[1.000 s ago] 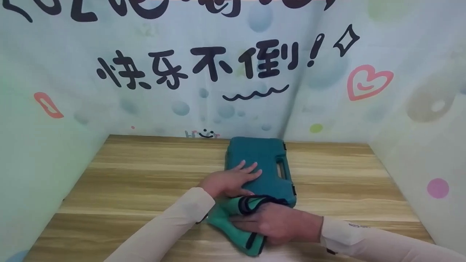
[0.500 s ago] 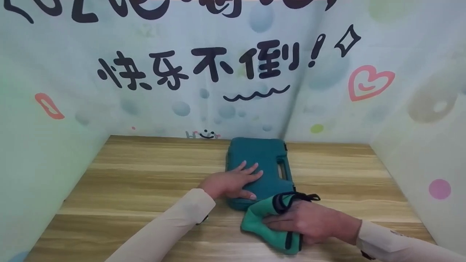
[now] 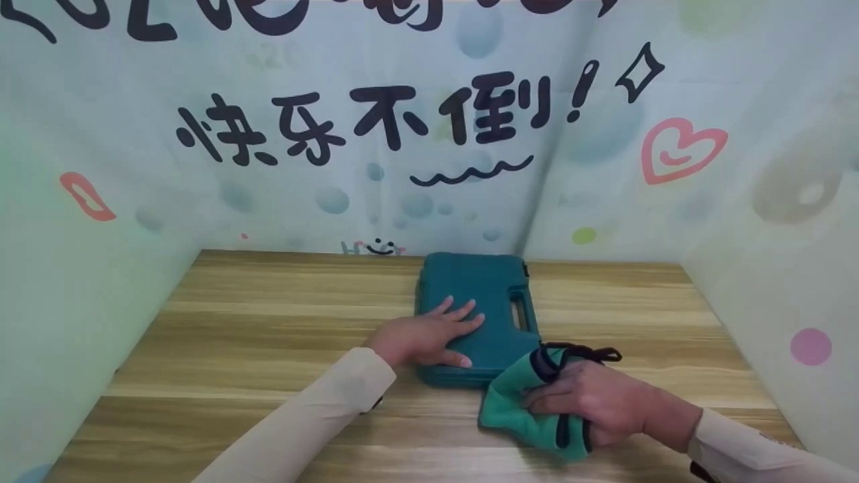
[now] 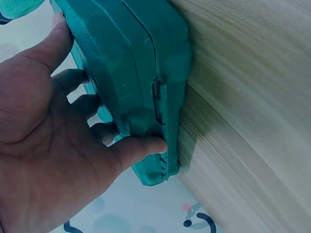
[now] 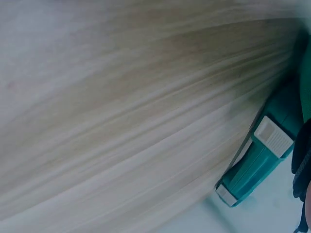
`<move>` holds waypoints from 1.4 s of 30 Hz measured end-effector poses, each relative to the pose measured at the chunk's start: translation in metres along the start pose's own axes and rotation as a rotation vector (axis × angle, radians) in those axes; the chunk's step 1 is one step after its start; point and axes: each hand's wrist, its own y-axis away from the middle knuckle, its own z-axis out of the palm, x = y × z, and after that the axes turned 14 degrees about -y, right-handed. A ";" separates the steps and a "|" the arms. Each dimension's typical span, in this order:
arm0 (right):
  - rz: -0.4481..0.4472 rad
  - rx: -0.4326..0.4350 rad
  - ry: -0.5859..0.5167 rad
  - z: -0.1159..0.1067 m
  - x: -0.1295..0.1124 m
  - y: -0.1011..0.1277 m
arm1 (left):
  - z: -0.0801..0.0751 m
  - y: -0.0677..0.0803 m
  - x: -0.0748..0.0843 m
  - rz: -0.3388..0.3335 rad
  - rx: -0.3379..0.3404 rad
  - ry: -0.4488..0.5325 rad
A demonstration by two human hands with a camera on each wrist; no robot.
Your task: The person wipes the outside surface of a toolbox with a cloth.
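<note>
A teal plastic carrying case (image 3: pixel 470 278) lies flat on the wooden table, its handle facing right. My left hand (image 3: pixel 424 339) rests on the lid with its fingers spread. In the left wrist view, the little finger reaches down over the side of the case (image 4: pixel 121 68). My right hand (image 3: pixel 604 402) grips a folded green cloth (image 3: pixel 510 402) with black edging and a black cord, just off the case's near right corner. The fingers tuck into the fold. Pale-looking latches (image 5: pixel 273 137) show on the handle side in the right wrist view.
The wooden table (image 3: pixel 282 322) runs back to a printed fabric backdrop (image 3: pixel 322 201), which the far end of the case nearly meets. Pale side walls (image 3: pixel 758 282) flank the table on both sides.
My right hand has moved rightward with the green cloth, away from the left hand, uncovering the near edge of the case. The left hand and case have stayed in place.
</note>
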 end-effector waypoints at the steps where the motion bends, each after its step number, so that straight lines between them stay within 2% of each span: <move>1: 0.007 0.012 -0.006 -0.001 0.000 0.001 | 0.000 0.000 0.000 0.000 0.000 0.000; 10: 0.063 0.098 -0.062 -0.007 0.004 0.013 | -0.001 0.001 -0.002 0.000 0.000 0.004; 17: 0.124 0.131 -0.049 -0.008 0.011 0.025 | -0.001 0.003 -0.003 0.004 0.008 0.006; 24: 0.311 0.152 -0.064 -0.013 0.017 0.039 | -0.001 0.004 -0.001 0.005 0.003 0.006; 30: 0.386 0.188 -0.153 -0.024 0.017 0.042 | -0.003 0.001 0.000 -0.006 -0.023 0.027; 33: 0.404 0.262 -0.236 -0.035 0.019 0.044 | -0.004 0.000 0.000 -0.007 -0.037 0.029; 37: 0.433 0.442 -0.295 -0.051 0.021 0.053 | -0.005 -0.002 0.000 0.000 -0.051 0.024; 40: 0.575 0.614 -0.379 -0.061 0.019 0.060 | -0.007 -0.002 0.002 -0.014 -0.064 0.014; 42: 0.732 0.750 -0.487 -0.067 0.016 0.063 | -0.009 -0.003 0.004 -0.031 -0.076 0.004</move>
